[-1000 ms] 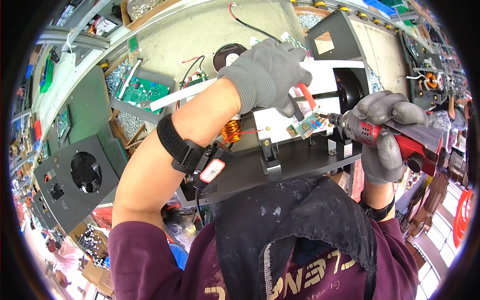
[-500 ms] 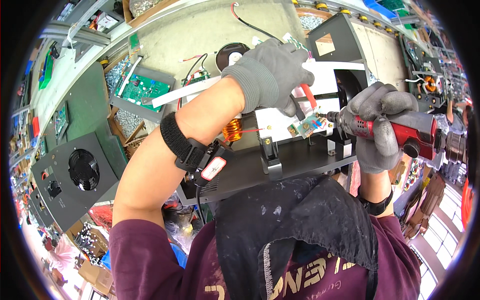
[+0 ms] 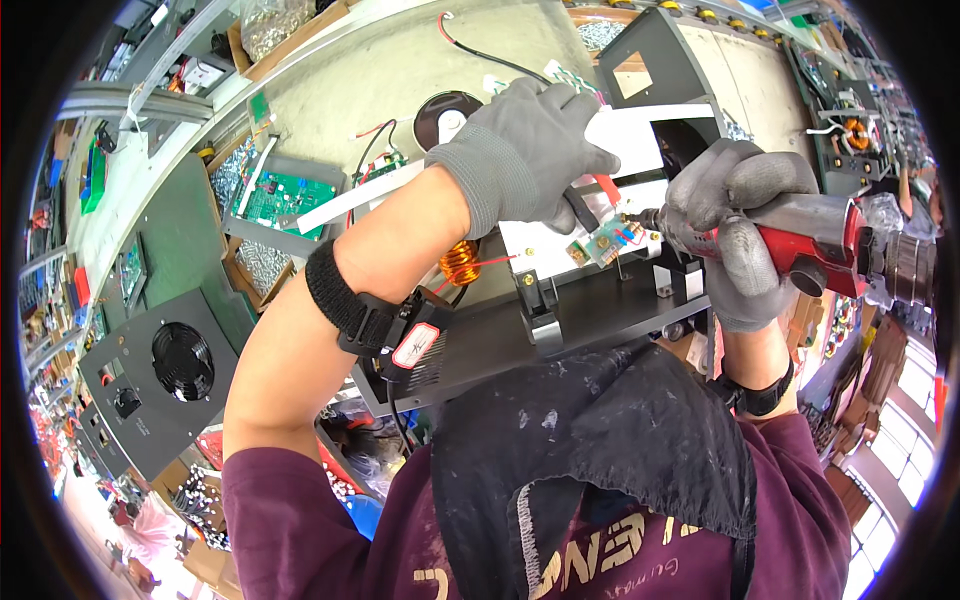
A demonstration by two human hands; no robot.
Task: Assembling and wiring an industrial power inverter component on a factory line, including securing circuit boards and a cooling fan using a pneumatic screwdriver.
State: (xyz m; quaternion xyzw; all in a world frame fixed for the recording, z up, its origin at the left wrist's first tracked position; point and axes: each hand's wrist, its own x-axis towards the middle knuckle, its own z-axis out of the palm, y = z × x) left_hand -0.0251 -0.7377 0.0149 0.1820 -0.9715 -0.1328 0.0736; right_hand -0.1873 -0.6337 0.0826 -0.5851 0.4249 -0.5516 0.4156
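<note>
My right hand (image 3: pixel 742 232), in a grey glove, is wrapped round a red and grey power screwdriver (image 3: pixel 815 235). The tool lies nearly level, its tip pointing left at the right edge of a small circuit board (image 3: pixel 607 243). Whether the tip touches a screw is too small to tell. That board sits at the near edge of a white panel (image 3: pixel 545 238) inside a black metal chassis (image 3: pixel 450 355). My gloved left hand (image 3: pixel 535 150) lies over the white panel, fingers spread. A black lead (image 3: pixel 580 210) and a red lead (image 3: pixel 607 188) come out beside its thumb and forefinger; its palm side is hidden.
An orange copper coil (image 3: pixel 460 263) stands left of the white panel. Farther left lie a green circuit board (image 3: pixel 290 200) on a grey plate and bins of screws (image 3: pixel 258 250). A dark fan panel (image 3: pixel 165 375) leans at lower left. A black cable (image 3: pixel 490 52) runs across the bench.
The view has shifted a little. My left forefinger and thumb are spread a bit more over the leads. The screwdriver remains at the small circuit board, its rear end slightly higher in view.
</note>
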